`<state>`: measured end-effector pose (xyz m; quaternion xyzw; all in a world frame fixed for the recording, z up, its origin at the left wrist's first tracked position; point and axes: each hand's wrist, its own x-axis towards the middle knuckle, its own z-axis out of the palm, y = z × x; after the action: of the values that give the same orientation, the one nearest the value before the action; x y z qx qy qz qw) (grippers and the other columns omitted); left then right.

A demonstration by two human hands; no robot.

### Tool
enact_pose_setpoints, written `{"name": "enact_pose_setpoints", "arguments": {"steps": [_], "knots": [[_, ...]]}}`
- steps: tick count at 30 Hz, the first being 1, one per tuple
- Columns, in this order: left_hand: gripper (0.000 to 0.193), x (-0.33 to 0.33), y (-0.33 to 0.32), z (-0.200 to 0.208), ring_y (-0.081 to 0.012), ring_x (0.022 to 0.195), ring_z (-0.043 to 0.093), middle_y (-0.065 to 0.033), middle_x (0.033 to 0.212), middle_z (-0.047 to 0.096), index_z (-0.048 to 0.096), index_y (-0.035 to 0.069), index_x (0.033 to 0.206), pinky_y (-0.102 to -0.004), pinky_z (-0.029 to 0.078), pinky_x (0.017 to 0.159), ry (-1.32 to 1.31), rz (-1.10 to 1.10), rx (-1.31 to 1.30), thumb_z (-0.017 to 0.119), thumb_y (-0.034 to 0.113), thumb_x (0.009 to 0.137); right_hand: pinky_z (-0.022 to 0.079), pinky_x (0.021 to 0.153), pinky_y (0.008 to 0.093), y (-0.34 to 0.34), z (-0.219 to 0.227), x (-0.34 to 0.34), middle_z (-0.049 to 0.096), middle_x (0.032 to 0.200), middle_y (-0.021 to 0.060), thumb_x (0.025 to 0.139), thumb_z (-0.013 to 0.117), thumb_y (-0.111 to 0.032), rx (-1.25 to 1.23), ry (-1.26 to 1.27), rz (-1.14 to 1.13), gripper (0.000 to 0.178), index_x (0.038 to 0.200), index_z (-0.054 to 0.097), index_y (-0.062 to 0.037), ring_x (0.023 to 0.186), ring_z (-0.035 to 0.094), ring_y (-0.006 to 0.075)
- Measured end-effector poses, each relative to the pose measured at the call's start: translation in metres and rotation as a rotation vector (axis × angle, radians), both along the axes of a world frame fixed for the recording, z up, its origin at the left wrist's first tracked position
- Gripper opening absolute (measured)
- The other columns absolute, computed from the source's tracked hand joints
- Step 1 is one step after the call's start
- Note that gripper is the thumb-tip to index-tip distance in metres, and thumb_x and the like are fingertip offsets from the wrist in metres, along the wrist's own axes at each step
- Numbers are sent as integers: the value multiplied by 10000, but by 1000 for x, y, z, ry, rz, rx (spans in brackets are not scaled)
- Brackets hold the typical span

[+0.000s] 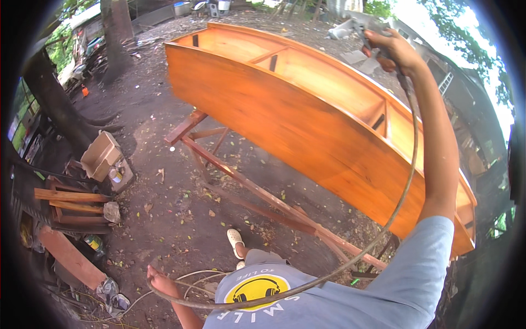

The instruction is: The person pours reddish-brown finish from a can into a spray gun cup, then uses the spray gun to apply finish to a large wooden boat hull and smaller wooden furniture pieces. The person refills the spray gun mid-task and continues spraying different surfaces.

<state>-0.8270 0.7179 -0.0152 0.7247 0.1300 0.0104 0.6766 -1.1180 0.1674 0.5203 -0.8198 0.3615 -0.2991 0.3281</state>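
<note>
My raised right hand point(395, 52) is closed round the handle of a spray gun point(378, 26), above the far side of a long wooden shelf unit point(263, 104). A hose point(412, 148) runs from the gun's handle down along my arm and curves across my front. Low at the left, my left hand point(163, 282) is closed on that hose. The shelf unit has a glossy orange-brown finish and lies with its open compartments facing up, split by dividers. Under it stands a reddish wooden trestle point(241, 178).
At the left lie an open cardboard box point(101, 156), a can point(115, 174), stacked wood pieces point(71, 196) and a reddish board point(71, 257). Coils of hose point(192, 282) rest on the dirt ground by my feet. A tree trunk point(57, 104) rises behind the box.
</note>
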Motion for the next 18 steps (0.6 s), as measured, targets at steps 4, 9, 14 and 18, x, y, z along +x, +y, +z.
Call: {"name": "enact_pose_setpoints", "arguments": {"steps": [4, 9, 14, 18], "knots": [[395, 19, 20, 1, -84, 551, 299, 51, 647, 333, 637, -53, 1040, -276, 234, 488, 20, 173, 65, 511, 320, 1020, 270, 333, 262, -59, -10, 73, 534, 650, 11, 905, 690, -403, 4, 135, -41, 521, 1126, 469, 13, 365, 347, 73], [364, 62, 43, -34, -85, 555, 308, 48, 634, 325, 558, 49, 826, -283, 254, 496, -47, 320, 27, 523, 359, 1014, 289, 338, 278, -128, -23, 137, 513, 606, 14, 894, 700, -383, -144, 141, -212, 486, 1090, 562, 39, 371, 375, 85], [393, 117, 10, -33, -114, 569, 359, 25, 636, 360, 488, 75, 743, -319, 305, 518, -133, 409, 139, 529, 356, 1015, 313, 335, 293, -222, -15, 167, 550, 586, 50, 881, 701, -357, -489, 244, -349, 498, 1145, 600, 53, 373, 427, 112], [388, 149, 33, -39, -182, 719, 532, -57, 797, 593, 626, -10, 916, -354, 444, 657, 15, 442, 251, 513, 346, 1020, 380, 379, 282, -146, -26, 253, 666, 711, 113, 860, 695, -392, -309, 50, -221, 494, 1121, 639, 23, 387, 483, 136]]}}
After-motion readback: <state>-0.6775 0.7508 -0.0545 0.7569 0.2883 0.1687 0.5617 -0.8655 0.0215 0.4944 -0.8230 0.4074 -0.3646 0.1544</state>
